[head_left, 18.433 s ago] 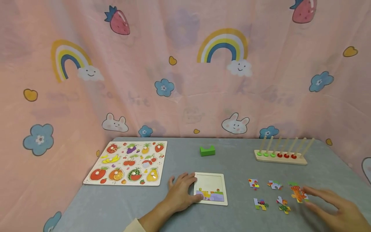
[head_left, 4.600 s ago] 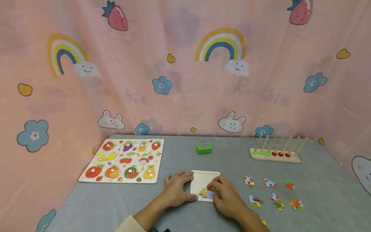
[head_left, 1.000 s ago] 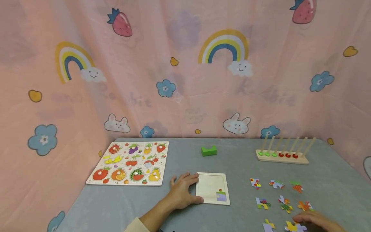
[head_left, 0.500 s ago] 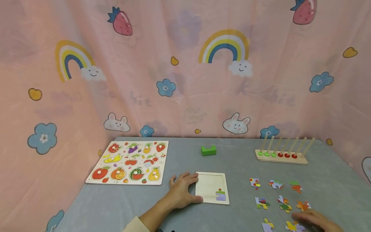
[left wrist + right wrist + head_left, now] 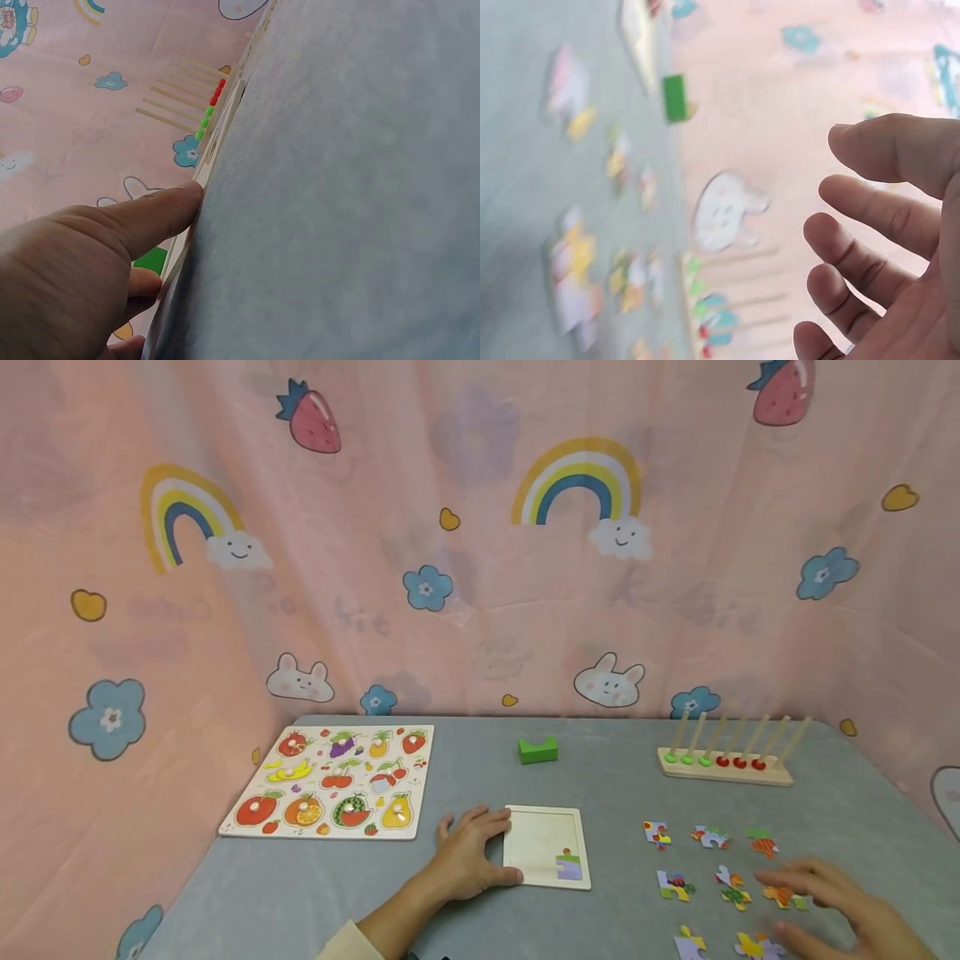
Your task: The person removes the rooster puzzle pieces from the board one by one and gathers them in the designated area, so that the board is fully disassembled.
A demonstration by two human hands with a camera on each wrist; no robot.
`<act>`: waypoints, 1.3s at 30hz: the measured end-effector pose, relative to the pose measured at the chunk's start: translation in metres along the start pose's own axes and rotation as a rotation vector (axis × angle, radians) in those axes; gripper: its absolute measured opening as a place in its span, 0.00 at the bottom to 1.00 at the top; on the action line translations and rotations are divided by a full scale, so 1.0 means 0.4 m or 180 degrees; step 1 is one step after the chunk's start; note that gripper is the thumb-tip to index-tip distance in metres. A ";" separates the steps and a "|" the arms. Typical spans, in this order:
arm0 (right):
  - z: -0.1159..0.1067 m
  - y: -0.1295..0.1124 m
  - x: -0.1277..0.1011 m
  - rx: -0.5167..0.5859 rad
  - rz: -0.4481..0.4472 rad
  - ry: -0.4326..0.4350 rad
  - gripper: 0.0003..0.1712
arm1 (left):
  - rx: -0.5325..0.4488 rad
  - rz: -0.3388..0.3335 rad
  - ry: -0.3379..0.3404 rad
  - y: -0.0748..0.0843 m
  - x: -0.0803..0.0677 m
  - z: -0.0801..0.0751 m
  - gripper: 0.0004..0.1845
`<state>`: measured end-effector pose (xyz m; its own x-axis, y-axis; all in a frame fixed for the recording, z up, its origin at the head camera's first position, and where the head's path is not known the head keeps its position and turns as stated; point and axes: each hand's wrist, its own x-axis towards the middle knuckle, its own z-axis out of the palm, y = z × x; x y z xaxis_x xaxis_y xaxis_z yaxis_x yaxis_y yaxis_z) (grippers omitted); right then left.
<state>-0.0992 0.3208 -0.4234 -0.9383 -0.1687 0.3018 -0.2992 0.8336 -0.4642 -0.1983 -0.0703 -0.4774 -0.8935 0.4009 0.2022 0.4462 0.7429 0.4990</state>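
Note:
My left hand (image 5: 468, 860) rests at the left edge of a square wooden puzzle tray (image 5: 540, 827), thumb by the near corner and fingertips by the far one. In the left wrist view the thumb (image 5: 161, 217) lies straight against the tray's rim. A purple-and-green jigsaw piece (image 5: 568, 866) sits in the tray's near right corner. My right hand (image 5: 855, 902) hovers with fingers spread over loose pieces, nearest an orange one (image 5: 777, 896) and a yellow-and-purple one (image 5: 753, 945). Nothing is between its fingers in the right wrist view.
Several other jigsaw pieces lie in rows right of the tray, such as a purple-and-yellow piece (image 5: 690, 943). A fruit knob puzzle board (image 5: 352, 797) lies at left. Behind stand a green block (image 5: 537, 751) and a pegged bead rack (image 5: 723, 768). A printed curtain (image 5: 480, 635) hangs behind.
Several pieces that lined the tray's near side earlier are out; two now lie at the right front. My right hand has lifted off the yellow-and-purple piece, its fingers spreading. The left hand stays.

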 end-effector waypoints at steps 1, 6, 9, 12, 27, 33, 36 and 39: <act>-0.009 -0.021 0.005 0.0002 -0.0062 0.0040 0.22 | 0.0000 -0.0001 0.0003 0.000 -0.001 -0.001 0.37; -0.039 -0.122 0.032 0.0036 -0.0213 0.0185 0.23 | -0.0023 -0.0005 -0.0004 0.001 -0.002 -0.003 0.37; -0.046 -0.171 0.051 0.0133 -0.0321 0.0259 0.22 | -0.0025 0.0006 -0.0006 0.002 -0.001 -0.004 0.37; -0.050 -0.204 0.071 0.0328 -0.0498 0.0290 0.24 | -0.0007 0.0012 -0.0006 0.003 0.000 -0.001 0.37; 0.012 -0.290 0.170 0.0890 -0.1109 0.0355 0.28 | -0.0014 0.0003 -0.0018 0.006 0.002 -0.002 0.37; 0.063 -0.288 0.195 0.1026 -0.1163 0.0347 0.28 | -0.0021 -0.0001 -0.0040 0.007 0.001 -0.003 0.37; 0.097 -0.290 0.207 0.1038 -0.1120 0.0357 0.26 | -0.0018 -0.0013 -0.0026 0.005 0.000 -0.004 0.37; 0.132 -0.290 0.217 0.1040 -0.0995 0.0351 0.24 | -0.0028 -0.0016 -0.0026 0.005 0.000 -0.005 0.37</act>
<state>-0.1552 0.1817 -0.3873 -0.7756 -0.3139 0.5476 -0.6204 0.5392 -0.5695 -0.1974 -0.0700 -0.4747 -0.8953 0.4016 0.1927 0.4412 0.7402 0.5074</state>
